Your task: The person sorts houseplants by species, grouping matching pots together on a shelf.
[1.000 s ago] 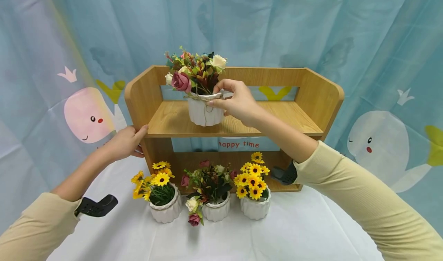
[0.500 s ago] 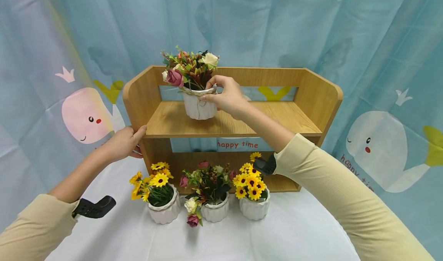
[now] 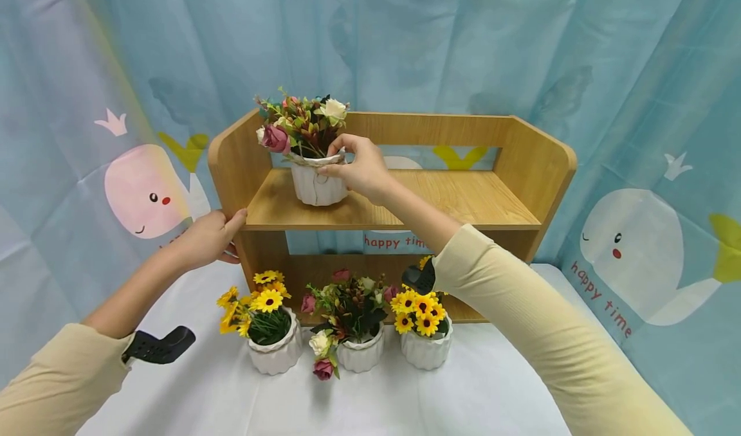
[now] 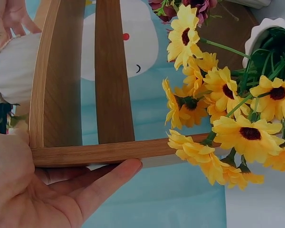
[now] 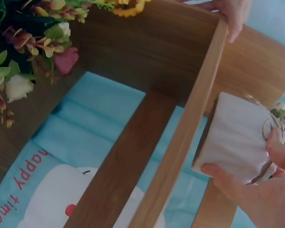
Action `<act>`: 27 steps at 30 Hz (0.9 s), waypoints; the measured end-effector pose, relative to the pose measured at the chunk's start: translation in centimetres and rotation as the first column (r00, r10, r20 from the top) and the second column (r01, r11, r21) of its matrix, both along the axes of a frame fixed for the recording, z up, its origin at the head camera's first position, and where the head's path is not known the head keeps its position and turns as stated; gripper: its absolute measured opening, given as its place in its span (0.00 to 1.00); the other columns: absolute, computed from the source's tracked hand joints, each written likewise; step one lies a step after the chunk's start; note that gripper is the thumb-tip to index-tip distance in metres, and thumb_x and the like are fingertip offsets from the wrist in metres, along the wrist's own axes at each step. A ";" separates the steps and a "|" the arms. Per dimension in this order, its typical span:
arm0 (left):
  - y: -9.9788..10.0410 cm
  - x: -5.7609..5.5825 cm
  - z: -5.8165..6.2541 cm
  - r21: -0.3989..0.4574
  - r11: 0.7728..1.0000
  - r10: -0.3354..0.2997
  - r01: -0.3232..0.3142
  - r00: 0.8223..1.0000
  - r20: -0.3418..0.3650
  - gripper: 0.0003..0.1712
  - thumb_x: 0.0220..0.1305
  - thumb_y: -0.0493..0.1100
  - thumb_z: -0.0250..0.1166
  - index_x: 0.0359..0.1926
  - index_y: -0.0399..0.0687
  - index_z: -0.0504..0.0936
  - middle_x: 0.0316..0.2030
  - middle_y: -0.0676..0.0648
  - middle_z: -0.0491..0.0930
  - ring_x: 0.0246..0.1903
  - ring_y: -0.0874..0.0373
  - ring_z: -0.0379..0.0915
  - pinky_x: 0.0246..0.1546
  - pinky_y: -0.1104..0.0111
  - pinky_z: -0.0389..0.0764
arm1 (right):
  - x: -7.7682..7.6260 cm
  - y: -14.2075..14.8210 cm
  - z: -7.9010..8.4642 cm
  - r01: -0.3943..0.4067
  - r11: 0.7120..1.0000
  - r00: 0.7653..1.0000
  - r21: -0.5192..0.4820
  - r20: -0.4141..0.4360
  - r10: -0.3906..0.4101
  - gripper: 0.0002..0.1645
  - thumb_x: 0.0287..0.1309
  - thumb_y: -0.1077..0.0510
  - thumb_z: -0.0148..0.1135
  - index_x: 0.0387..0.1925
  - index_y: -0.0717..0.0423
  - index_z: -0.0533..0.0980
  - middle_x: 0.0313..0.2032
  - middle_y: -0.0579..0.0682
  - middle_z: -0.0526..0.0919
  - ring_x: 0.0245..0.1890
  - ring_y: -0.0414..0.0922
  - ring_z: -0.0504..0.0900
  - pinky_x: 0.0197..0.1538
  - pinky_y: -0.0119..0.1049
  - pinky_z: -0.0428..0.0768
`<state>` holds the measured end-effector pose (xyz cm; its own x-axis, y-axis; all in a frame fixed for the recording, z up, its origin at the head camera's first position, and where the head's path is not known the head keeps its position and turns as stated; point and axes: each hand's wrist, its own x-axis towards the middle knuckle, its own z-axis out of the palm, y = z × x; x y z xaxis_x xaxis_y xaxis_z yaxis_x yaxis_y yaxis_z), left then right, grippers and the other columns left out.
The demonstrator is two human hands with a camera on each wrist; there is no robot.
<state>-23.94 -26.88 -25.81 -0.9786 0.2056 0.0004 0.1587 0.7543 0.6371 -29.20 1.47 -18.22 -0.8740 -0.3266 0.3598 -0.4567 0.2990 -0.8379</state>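
My right hand pinches the rim of a white fluted flower pot, thumb outside, fingers over the edge. The pot holds artificial roses in pink and cream, with twine round its rim. It is upright over the left part of the upper board of a wooden shelf; I cannot tell whether its base touches the board. In the right wrist view the pot's wall shows beside that board. My left hand holds the shelf's left side panel, thumb across the front edge and fingers against the outside.
Before the lower shelf stand a sunflower pot at left, a rose pot in the middle and another sunflower pot at right, on a white cloth. A blue patterned curtain hangs behind.
My right hand has carried the rose pot leftward over the upper board, lifting it slightly and then lowering it. The left hand stays on the side panel.
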 end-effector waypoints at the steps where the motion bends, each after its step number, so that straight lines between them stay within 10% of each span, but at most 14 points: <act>1: 0.0 0.0 0.0 -0.001 1.000 0.000 0.000 1.000 0.001 0.42 0.88 0.54 0.31 0.60 0.09 0.65 0.55 0.15 0.74 0.40 0.37 0.89 0.37 0.57 0.92 | 0.0 -0.1 -0.1 -0.002 1.000 1.000 -0.005 0.004 0.002 0.12 0.63 0.66 0.74 0.39 0.59 0.76 0.40 0.49 0.74 0.23 0.40 0.66 0.24 0.29 0.68; 10: 0.1 0.0 -0.1 -0.010 1.000 0.005 -0.004 1.000 0.004 0.42 0.88 0.54 0.31 0.59 0.09 0.65 0.55 0.15 0.74 0.40 0.37 0.89 0.37 0.57 0.92 | -0.3 -0.3 -1.2 0.017 1.000 1.000 0.015 -0.025 -0.017 0.12 0.63 0.64 0.74 0.39 0.56 0.76 0.60 0.54 0.79 0.68 0.49 0.70 0.54 0.37 0.76; 18: 0.1 0.3 -0.1 -0.007 1.000 0.005 -0.005 1.000 0.003 0.42 0.88 0.54 0.31 0.56 0.10 0.67 0.54 0.15 0.75 0.41 0.35 0.88 0.37 0.57 0.92 | -0.6 0.1 -1.5 -0.014 0.999 0.999 0.031 -0.042 0.015 0.13 0.66 0.61 0.73 0.44 0.57 0.76 0.57 0.55 0.80 0.55 0.48 0.75 0.44 0.36 0.75; 27: 0.0 0.3 -0.1 -0.011 1.000 0.009 -0.009 1.000 -0.002 0.42 0.88 0.54 0.31 0.57 0.10 0.67 0.54 0.16 0.75 0.40 0.36 0.89 0.37 0.57 0.92 | 0.7 1.6 -0.1 -0.081 0.996 0.995 0.043 0.069 0.078 0.19 0.70 0.59 0.70 0.58 0.57 0.77 0.76 0.52 0.69 0.76 0.50 0.68 0.54 0.58 0.86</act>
